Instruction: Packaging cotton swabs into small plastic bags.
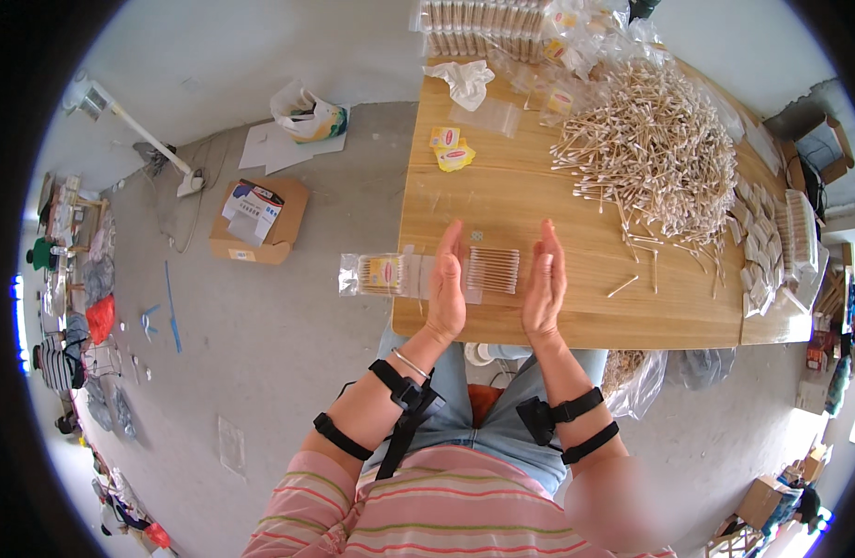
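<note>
My left hand (447, 290) stands on edge over the table's front left part, fingers straight and together, palm turned inward. Facing it, my right hand (544, 286) is held the same way. Between the palms lies a flat row of cotton swabs (494, 271), a small gap showing before my right palm. Left of my left hand, a clear plastic bag (349, 274) containing swabs and a yellow label card (385, 272) sticks out past the table's left edge. Part of that bag is hidden behind my left hand.
A big heap of loose swabs (655, 149) covers the back right of the wooden table (576, 321). Yellow cards (454, 151), crumpled white plastic (466, 84) and packed swab bundles (481, 28) lie toward the back. White packets (761, 242) line the right side. A cardboard box (293, 209) sits on the floor.
</note>
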Tool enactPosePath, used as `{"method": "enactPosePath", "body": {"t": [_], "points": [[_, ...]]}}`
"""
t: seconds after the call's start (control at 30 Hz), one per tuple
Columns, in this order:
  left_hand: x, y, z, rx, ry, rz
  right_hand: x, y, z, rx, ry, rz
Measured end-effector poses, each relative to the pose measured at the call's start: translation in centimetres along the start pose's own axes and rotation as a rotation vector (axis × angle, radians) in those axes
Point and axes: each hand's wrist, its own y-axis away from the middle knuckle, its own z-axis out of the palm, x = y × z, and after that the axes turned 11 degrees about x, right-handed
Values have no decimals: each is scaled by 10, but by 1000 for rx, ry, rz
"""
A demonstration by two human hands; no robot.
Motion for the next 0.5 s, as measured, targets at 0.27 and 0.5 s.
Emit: {"method": "enactPosePath", "body": {"t": [0.27, 0.5], "points": [[-3, -13, -2, -6, -31, -1, -8, -1, 13, -91, 409, -92], [1, -7, -5, -56, 8, -44, -17, 1, 16, -260, 475, -206]]}}
